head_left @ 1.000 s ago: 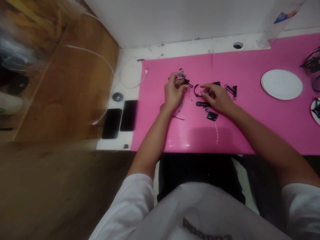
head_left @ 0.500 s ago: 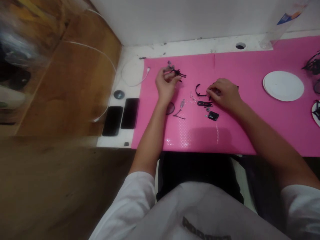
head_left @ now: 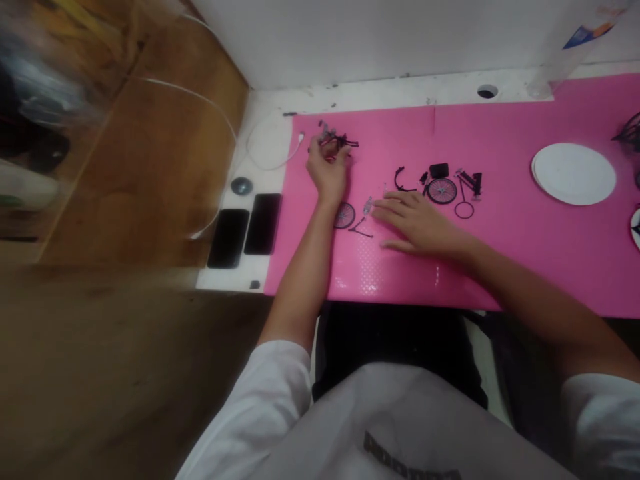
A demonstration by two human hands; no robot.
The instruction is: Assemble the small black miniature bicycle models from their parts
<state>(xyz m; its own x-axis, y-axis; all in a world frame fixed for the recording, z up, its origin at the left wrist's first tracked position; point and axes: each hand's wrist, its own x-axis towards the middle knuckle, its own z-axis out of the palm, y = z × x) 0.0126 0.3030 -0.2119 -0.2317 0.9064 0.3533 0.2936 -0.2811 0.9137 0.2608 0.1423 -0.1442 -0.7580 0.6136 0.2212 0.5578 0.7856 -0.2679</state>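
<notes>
My left hand (head_left: 328, 172) pinches a small black and grey frame-like part (head_left: 341, 140) near the pink mat's back left. Fingers spread, my right hand (head_left: 413, 223) hovers over or rests on the mat (head_left: 500, 260); its fingertips are beside a small grey part (head_left: 368, 205). Between my hands lie a small spoked wheel (head_left: 345, 215) and a thin V-shaped black part (head_left: 362, 231). Beyond my right hand are a curved black part (head_left: 401, 181), another spoked wheel (head_left: 442, 191), a black rectangular piece (head_left: 439, 170) and a thin ring (head_left: 464, 211).
White plates (head_left: 573, 173) sit on the mat at the right, with black parts (head_left: 631, 133) at the far edge. Two dark phones (head_left: 263, 224) (head_left: 228, 238), a round dark disc (head_left: 241, 186) and a white cable (head_left: 280, 167) lie at the left.
My right hand has moved left and toward me, and its fingers have spread, uncovering the wheel and other black parts. My left hand has shifted slightly left with its part.
</notes>
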